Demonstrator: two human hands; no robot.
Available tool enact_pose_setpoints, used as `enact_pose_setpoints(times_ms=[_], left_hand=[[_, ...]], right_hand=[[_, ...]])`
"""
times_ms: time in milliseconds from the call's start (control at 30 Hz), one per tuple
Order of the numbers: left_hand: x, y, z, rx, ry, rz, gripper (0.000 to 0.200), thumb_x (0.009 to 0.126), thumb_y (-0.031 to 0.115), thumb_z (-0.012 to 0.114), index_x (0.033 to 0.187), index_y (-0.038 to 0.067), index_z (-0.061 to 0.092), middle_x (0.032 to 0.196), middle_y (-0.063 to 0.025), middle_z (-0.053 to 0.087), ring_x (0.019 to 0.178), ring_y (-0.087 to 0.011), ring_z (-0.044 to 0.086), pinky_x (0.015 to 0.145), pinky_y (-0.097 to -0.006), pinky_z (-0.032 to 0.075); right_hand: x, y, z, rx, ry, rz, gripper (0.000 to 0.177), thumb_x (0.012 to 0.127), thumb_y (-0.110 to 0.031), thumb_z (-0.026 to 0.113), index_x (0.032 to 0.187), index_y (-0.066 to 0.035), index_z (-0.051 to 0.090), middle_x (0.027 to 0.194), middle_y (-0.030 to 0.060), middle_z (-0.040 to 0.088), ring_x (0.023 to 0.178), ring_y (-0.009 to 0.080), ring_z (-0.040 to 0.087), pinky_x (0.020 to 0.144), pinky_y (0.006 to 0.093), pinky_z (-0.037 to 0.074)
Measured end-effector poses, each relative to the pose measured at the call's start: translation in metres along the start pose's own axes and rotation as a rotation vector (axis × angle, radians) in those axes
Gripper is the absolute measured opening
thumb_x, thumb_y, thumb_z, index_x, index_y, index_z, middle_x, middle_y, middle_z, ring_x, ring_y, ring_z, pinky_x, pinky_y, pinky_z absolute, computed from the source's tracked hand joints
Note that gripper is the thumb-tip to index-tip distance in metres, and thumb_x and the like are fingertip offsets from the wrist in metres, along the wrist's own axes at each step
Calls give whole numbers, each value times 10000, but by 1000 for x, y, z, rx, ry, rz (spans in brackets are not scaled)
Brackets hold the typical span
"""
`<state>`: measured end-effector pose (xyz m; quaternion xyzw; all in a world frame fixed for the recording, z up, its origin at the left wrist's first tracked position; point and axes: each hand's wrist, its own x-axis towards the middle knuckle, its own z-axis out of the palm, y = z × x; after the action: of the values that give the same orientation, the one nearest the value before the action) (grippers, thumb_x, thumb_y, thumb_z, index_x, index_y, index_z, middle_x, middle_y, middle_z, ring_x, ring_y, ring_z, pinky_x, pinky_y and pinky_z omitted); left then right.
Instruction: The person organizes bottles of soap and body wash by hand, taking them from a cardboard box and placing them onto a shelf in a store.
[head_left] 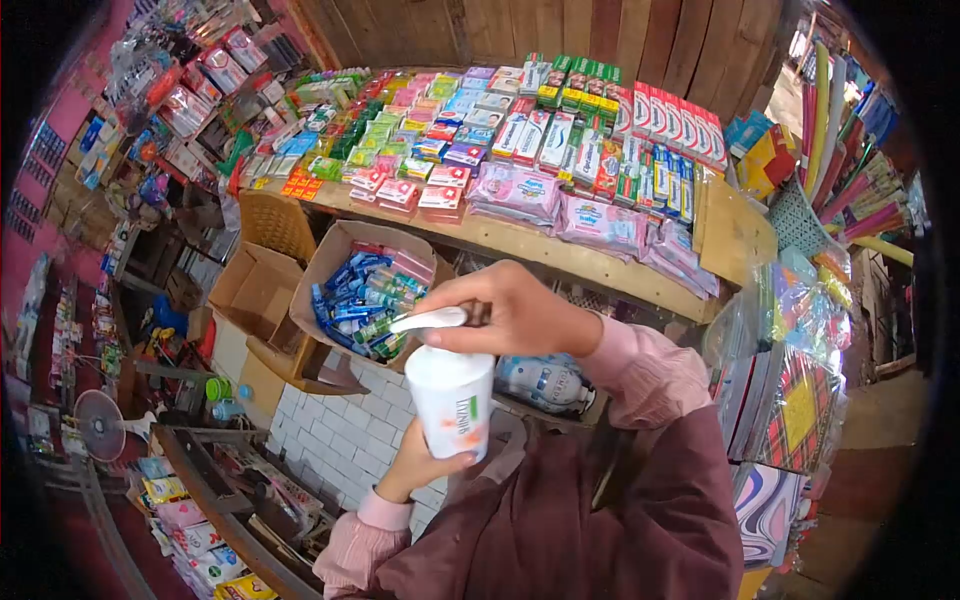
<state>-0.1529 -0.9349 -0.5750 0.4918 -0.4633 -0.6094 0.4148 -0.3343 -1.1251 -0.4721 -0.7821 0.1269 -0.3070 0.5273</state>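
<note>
A white pump bottle with a SHINZUI label stands slightly tilted in front of my body. My left hand is closed around its lower part from below, with the thumb across the base. At the top of the bottle, my right hand is closed on the white pump head, whose spout points left. The fingers of this hand curl around the neck of the pump and partly hide it. Behind the bottle is an open cardboard box filled with blue and green bottles.
A wooden counter holds rows of toothpaste boxes, soaps and pink wipe packs. Below it, another box holds large bottles. An empty-looking carton, a fan and a wooden shelf edge stand left.
</note>
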Motion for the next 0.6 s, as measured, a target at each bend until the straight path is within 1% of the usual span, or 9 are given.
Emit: enact_pose_setpoints(times_ms=[33, 133, 200, 233, 267, 367, 433, 500, 600], left_hand=[[-13, -8, 1, -67, 18, -28, 731, 707, 231, 828, 1295, -9, 465, 1168, -101, 614, 1083, -199, 585, 951, -333, 454], [-51, -42, 3, -176, 206, -142, 760, 723, 328, 774, 1283, -65, 445, 1145, -201, 619, 1039, -285, 627, 911, -378, 496], [-72, -62, 4, -201, 297, -192, 751, 742, 353, 753, 1278, -70, 443, 1149, -212, 612, 1036, -296, 628, 900, -391, 503], [-82, -72, 4, -214, 346, -216, 747, 751, 366, 743, 1276, -73, 442, 1151, -217, 609, 1034, -301, 628, 895, -397, 507], [-91, -81, 4, -259, 375, -235, 747, 757, 370, 737, 1276, -75, 436, 1154, -218, 604, 1035, -307, 627, 882, -406, 514], [-100, -64, 13, -430, 393, -227, 565, 811, 229, 704, 1242, -67, 489, 1140, -149, 620, 1033, -230, 612, 906, -345, 478], [-107, -66, 15, -448, 454, -218, 603, 802, 273, 714, 1237, -78, 488, 1134, -175, 621, 1013, -249, 624, 891, -354, 491], [-112, -62, 13, -460, 473, -209, 625, 794, 288, 723, 1241, -79, 487, 1137, -184, 620, 1020, -254, 624, 891, -358, 494], [-124, -62, 17, -508, 558, -208, 673, 783, 319, 734, 1257, -82, 475, 1149, -199, 615, 1032, -264, 626, 898, -364, 498]], right_hand=[[2, 12, 3, 83, -57, 70, 275, 856, -222, 702, 1039, -17, 682, 841, 65, 688, 725, 94, 626, 656, 253, 501], [-3, 97, 32, 612, 20, 196, 341, 897, -233, 669, 1155, -12, 632, 993, 60, 679, 852, 105, 630, 745, 259, 494], [-26, 150, 67, 359, -24, 119, 400, 931, -244, 626, 1246, -5, 569, 1131, 64, 645, 1001, 134, 606, 853, 281, 473], [-43, 166, 93, 347, -75, 124, 409, 931, -284, 623, 1232, -9, 582, 1156, 71, 641, 1093, 152, 571, 920, 305, 447], [-58, 175, 111, 451, -278, 316, 394, 928, -309, 624, 1204, -30, 610, 1171, 74, 641, 1105, 162, 567, 948, 326, 437], [-82, 225, 153, 437, -84, 370, 380, 897, -303, 659, 1176, -47, 628, 1166, 115, 644, 1117, 200, 576, 939, 334, 444], [-71, 244, 149, 141, 325, 499, 400, 844, -257, 693, 1181, -57, 612, 1165, 147, 629, 1104, 264, 580, 944, 370, 440], [-78, 330, 156, -263, 481, 436, 488, 763, -221, 733, 1206, -84, 583, 1202, 155, 587, 1116, 325, 535, 953, 414, 425], [-68, 370, 154, -550, 409, 511, 601, 697, -225, 773, 1244, -102, 556, 1264, 156, 529, 1171, 351, 466, 978, 451, 401]])
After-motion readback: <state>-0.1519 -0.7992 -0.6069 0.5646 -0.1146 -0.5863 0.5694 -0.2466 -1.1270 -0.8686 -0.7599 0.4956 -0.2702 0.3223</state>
